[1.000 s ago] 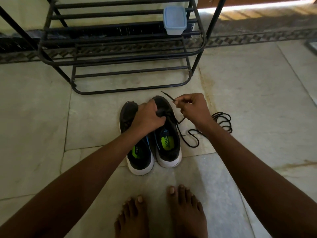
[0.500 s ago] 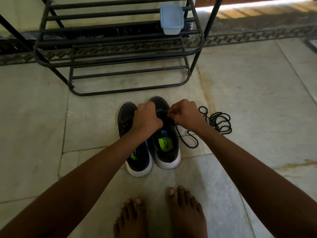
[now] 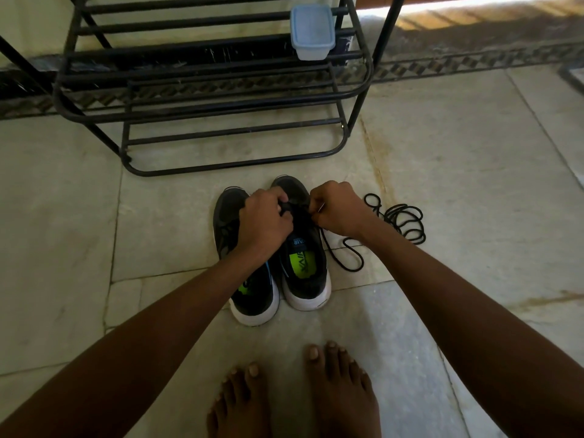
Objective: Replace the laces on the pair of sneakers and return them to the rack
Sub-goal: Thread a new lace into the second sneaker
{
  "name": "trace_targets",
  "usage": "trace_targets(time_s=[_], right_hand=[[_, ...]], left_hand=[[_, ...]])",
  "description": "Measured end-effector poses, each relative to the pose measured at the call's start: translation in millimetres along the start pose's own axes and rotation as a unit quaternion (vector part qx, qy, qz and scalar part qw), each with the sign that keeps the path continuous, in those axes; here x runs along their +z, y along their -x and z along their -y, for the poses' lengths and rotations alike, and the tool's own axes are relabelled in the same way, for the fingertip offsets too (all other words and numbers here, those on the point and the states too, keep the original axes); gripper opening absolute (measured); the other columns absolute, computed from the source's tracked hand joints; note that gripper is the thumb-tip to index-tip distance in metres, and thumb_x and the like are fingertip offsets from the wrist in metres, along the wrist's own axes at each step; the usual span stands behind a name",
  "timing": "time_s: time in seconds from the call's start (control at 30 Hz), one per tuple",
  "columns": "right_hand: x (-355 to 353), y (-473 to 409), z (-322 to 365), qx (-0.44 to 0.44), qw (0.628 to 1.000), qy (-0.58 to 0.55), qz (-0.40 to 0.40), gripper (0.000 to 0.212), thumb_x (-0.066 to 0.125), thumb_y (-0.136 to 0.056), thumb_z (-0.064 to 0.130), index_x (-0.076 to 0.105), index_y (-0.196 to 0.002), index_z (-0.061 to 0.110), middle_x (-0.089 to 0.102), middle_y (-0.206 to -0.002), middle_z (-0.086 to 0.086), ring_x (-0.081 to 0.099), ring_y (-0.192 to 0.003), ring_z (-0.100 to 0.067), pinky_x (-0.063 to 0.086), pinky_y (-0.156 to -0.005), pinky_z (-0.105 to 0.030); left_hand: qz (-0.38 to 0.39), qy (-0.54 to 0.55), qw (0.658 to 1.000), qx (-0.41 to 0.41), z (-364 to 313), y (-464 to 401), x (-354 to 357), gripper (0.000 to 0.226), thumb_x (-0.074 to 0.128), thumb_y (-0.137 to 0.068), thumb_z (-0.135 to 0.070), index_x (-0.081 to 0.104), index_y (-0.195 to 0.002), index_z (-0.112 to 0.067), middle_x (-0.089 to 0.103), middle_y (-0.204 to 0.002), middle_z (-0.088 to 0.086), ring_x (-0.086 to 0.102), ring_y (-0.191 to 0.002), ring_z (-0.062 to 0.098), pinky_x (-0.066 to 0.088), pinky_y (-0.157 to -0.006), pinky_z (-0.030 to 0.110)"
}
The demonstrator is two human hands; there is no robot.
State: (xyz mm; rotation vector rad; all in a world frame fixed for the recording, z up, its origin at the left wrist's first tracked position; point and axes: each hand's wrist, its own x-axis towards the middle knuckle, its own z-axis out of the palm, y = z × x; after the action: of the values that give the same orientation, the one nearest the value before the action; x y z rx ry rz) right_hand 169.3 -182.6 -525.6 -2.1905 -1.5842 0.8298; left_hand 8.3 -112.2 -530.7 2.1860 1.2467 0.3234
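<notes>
Bare feet (image 3: pixel 294 396) at bottom centre; just above, two black sneakers side by side on the stone floor (image 3: pixel 474 184), heels toward the camera. Left hand (image 3: pixel 264 221) curled over the throat of the right sneaker (image 3: pixel 305 260), gripping its upper, partly hiding the left sneaker (image 3: pixel 234 245); right hand (image 3: pixel 336 208) closed in a pinch on the black lace (image 3: pixel 396 221), fingertips at the eyelets. Lace looks thin, limp, tangle-prone; best taken at its stiff tip, not mid-cord; the rest coils loose at centre right. Sneakers judged light, soft-topped; hold by the eyelet row or heel. Rack (image 3: pixel 202 90) beyond, upper frame, carrying a lidded plastic box (image 3: pixel 312 31).
</notes>
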Motion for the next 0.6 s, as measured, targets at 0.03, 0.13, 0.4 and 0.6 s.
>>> trace_targets(time_s=[0.03, 0.13, 0.4, 0.6], right_hand=[[-0.2, 0.1, 0.8, 0.001, 1.000, 0.000, 0.004, 0.012, 0.068, -0.077, 0.000, 0.071, -0.086, 0.008, 0.072, -0.087, -0.006, 0.067, -0.083, -0.024, 0.058, -0.082, -0.042], [0.2, -1.6, 3.3, -0.004, 1.000, 0.002, 0.009, 0.022, 0.069, -0.076, 0.003, 0.068, -0.097, 0.011, 0.072, -0.091, -0.006, 0.068, -0.087, -0.026, 0.057, -0.083, -0.040], [10.0, -14.9, 0.4, 0.017, 1.000, -0.002, -0.021, 0.010, 0.069, -0.091, 0.019, 0.074, -0.091, 0.010, 0.071, -0.086, -0.010, 0.063, -0.079, -0.022, 0.044, -0.069, -0.026], [10.9, -11.7, 3.0, 0.010, 0.994, -0.042, -0.100, 0.007, 0.062, -0.091, 0.002, 0.069, -0.089, 0.003, 0.067, -0.080, -0.007, 0.061, -0.073, -0.019, 0.044, -0.060, -0.024]], left_hand=[[0.000, -0.007, 1.000, 0.005, -0.7, -0.1, 0.7, 0.020, 0.075, -0.087, -0.014, 0.073, -0.107, -0.017, 0.067, -0.097, 0.003, 0.064, -0.088, 0.016, 0.055, -0.082, 0.033], [0.002, -0.019, 1.000, 0.012, -1.8, 0.1, 1.1, 0.017, 0.073, -0.088, -0.014, 0.075, -0.105, -0.017, 0.069, -0.098, 0.003, 0.065, -0.090, 0.018, 0.056, -0.084, 0.037], [0.025, -0.016, 0.999, -0.032, -1.6, -2.0, -5.6, 0.027, 0.080, -0.078, -0.020, 0.068, -0.102, -0.016, 0.066, -0.097, 0.002, 0.063, -0.088, 0.017, 0.055, -0.082, 0.035], [0.049, 0.003, 0.997, -0.065, 1.2, -4.3, -8.1, 0.029, 0.080, -0.076, -0.015, 0.067, -0.102, -0.013, 0.067, -0.096, 0.003, 0.065, -0.089, 0.018, 0.056, -0.078, 0.030]])
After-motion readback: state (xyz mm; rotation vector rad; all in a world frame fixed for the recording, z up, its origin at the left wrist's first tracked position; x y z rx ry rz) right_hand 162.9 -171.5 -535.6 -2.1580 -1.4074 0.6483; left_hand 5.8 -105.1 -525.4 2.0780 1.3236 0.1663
